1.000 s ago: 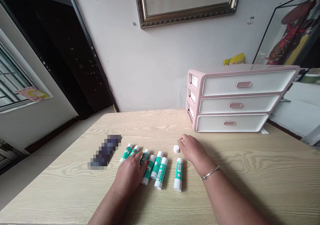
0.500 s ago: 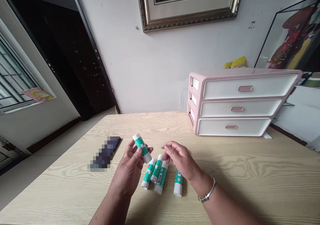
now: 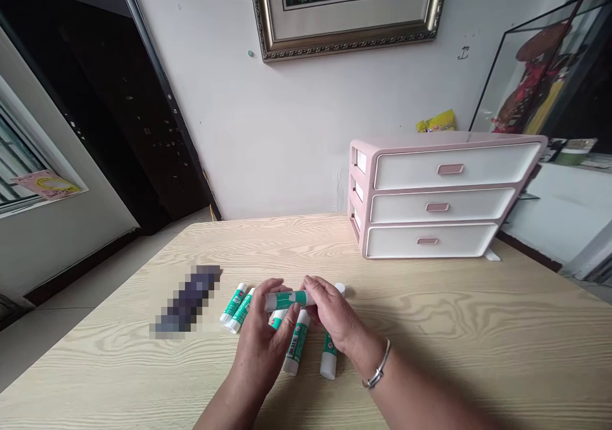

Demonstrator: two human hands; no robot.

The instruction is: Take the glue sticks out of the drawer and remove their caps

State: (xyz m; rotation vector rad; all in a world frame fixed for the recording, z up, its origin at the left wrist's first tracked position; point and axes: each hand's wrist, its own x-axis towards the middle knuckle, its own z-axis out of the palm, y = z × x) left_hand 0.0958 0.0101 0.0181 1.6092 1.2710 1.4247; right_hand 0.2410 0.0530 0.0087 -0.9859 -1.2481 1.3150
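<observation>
Head view: left hand [image 3: 261,342] and right hand [image 3: 335,313] gripped one glue stick [image 3: 284,300] between them; apparently uncapping; next pull likely needed steady counter-hold.

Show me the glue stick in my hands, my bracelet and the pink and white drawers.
Glue stick [image 3: 284,300]: head view, on its green label.
Bracelet [image 3: 380,371]: head view, on its silver band.
Drawers [image 3: 458,201]: head view, on the middle drawer's white front.

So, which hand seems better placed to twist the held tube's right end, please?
Likely the right hand: its fingers are at that end, while the left hand supports the tube.
</observation>
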